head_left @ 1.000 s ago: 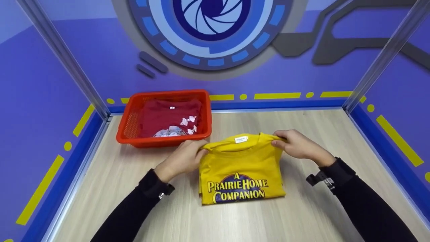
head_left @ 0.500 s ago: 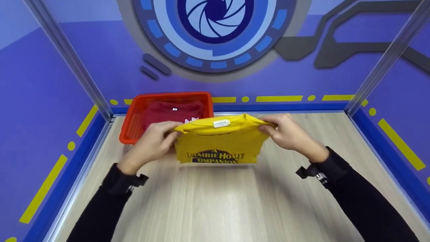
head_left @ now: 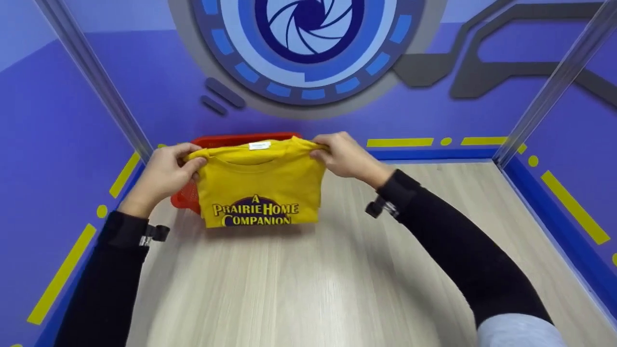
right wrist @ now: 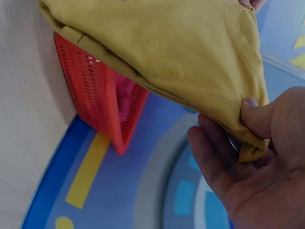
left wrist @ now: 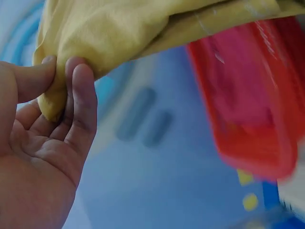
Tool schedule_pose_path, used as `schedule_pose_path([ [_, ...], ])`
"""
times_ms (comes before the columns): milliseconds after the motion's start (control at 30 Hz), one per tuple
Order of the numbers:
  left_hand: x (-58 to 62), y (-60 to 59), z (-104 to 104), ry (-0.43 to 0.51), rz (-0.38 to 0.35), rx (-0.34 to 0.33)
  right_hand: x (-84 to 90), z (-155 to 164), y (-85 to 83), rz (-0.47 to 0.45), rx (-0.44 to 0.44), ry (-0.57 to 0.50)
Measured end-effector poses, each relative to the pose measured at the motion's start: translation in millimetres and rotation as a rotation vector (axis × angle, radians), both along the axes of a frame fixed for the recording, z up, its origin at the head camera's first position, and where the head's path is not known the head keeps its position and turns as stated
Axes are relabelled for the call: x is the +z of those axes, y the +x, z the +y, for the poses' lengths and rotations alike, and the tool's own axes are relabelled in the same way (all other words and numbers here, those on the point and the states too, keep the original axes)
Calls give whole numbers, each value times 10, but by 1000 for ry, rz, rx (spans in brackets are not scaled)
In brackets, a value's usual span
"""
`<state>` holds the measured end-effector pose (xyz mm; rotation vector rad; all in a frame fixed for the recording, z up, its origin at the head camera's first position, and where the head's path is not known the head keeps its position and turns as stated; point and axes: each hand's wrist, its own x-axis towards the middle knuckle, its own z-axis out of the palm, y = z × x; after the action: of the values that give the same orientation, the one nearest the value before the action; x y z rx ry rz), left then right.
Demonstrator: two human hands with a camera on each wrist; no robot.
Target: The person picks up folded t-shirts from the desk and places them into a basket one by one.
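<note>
Two hands, left hand and right hand, pinch the shoulders of a folded yellow T-shirt, held aloft over the red basket at far left; the transfer step, which next calls for lowering it in flat.

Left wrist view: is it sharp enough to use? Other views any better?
Left wrist: basket smeared by blur, left hand fairly sharp. Right wrist: shirt and right hand clear, wall behind soft. Head: evenly lit, shirt print readable, slight blur on table.

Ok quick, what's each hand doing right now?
Left hand: closed, pinching the folded yellow T-shirt at its left shoulder.
Right hand: closed, pinching the same shirt's right shoulder.
</note>
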<state>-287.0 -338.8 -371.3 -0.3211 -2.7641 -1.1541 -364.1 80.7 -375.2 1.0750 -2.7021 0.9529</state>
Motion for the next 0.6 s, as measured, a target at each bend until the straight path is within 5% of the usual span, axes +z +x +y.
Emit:
schedule_pose_path([
  [333, 304, -539, -250, -160, -115, 128, -84, -527, -488, -148, -93, -17],
  [600, 67, -892, -266, -228, -217, 219, -340, -859, -836, -212, -162, 36],
])
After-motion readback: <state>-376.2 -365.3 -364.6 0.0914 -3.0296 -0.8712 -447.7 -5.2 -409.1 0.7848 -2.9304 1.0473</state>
